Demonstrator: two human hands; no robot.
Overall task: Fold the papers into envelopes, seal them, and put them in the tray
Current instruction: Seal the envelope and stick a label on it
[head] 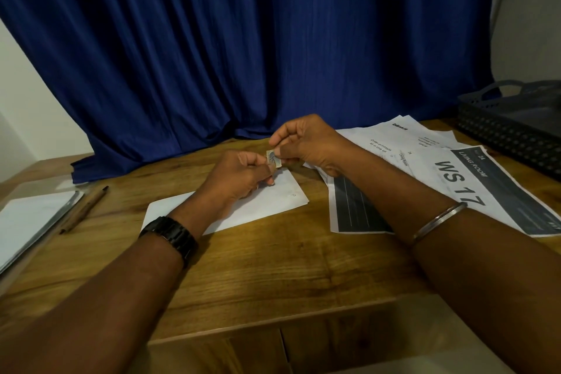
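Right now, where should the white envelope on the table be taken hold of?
Probably its free right end, pinched from the right: the envelope lies flat on the table, and the left hand and wrist overlap its middle.

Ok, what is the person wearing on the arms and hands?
The left hand and right hand have no gloves. A black link-band watch sits on the left wrist. A thin silver metal bangle circles the right forearm. No sleeves show.
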